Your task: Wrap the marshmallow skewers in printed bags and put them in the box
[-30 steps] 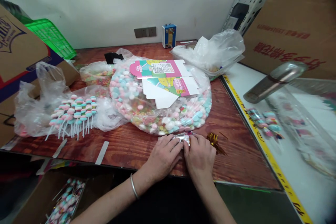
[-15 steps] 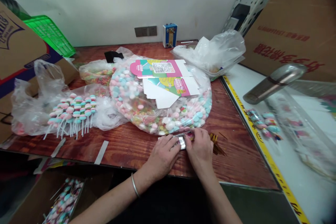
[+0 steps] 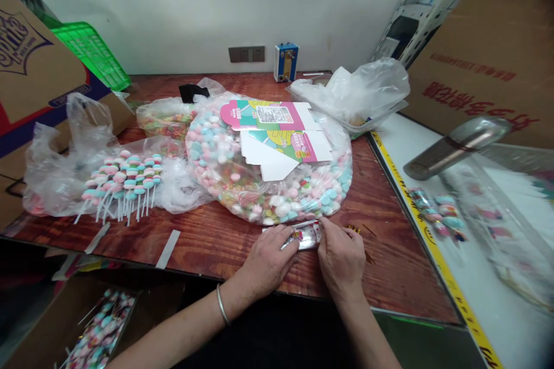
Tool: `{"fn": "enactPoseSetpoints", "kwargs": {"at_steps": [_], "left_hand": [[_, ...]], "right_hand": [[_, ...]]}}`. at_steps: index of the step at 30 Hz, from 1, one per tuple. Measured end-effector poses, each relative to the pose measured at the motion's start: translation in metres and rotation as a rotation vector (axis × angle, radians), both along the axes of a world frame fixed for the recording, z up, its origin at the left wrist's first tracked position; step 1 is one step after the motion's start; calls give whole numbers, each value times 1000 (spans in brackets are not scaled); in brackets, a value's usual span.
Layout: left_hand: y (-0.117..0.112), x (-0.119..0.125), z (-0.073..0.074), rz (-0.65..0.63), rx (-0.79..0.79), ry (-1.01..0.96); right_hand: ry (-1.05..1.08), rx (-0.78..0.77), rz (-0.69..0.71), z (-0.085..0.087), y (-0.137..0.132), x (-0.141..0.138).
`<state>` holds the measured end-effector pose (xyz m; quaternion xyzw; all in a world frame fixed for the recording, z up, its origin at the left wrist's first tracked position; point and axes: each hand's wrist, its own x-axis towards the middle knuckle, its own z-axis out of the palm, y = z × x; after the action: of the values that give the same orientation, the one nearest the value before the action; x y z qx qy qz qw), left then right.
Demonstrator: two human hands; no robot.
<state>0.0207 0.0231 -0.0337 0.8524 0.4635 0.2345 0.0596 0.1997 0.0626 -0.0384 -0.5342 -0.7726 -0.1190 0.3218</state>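
A shiny silver wrapper (image 3: 310,235), with some printed colour on it, lies on the wooden table between my hands. My left hand (image 3: 269,258) bends over its left end, fingers pressing on it and the thumb at the near side. Its right end is pinched by my right hand (image 3: 343,252), whose curled fingers hide the edge. Just beyond is a large round clear bag of pastel candies (image 3: 281,207), topped by a flat printed carton (image 3: 277,138). Gold twist ties (image 3: 370,256) stick out beside my right hand, partly covered by it.
Candy lollipops (image 3: 125,179) on white sticks lie at left on plastic bags. Below the table edge, an open box (image 3: 43,323) contains more. A metal flask (image 3: 454,147) and wrapped candies (image 3: 448,216) are on the white surface at right. Cardboard boxes flank both sides.
My right hand has slid to the right along the wrapper, and more of its silver surface shows between my hands. My left hand has stayed nearly in place. The view has shifted slightly.
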Motion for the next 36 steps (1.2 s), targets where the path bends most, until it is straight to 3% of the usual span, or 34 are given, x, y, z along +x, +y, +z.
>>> {"fn": "enactPoseSetpoints", "kwargs": {"at_steps": [7, 9, 13, 15, 23, 28, 32, 36], "left_hand": [[1, 1, 0, 1, -23, 25], [1, 1, -2, 3, -13, 22], [2, 2, 1, 7, 15, 6], [2, 2, 3, -7, 24, 11], [-1, -1, 0, -33, 46, 58], [-1, -2, -2, -53, 9, 37], [0, -6, -3, -69, -1, 24], [-3, -4, 5, -69, -82, -98]], "right_hand": [[6, 61, -115, 5, 0, 7], [97, -3, -113, 8, 1, 8], [405, -283, -57, 11, -1, 6], [419, -335, -10, 13, -3, 5], [85, 73, -95, 31, -13, 4], [70, 147, -202, 32, -15, 13], [319, 121, -437, 60, -11, 27], [672, -46, -436, 91, -11, 23]]}}
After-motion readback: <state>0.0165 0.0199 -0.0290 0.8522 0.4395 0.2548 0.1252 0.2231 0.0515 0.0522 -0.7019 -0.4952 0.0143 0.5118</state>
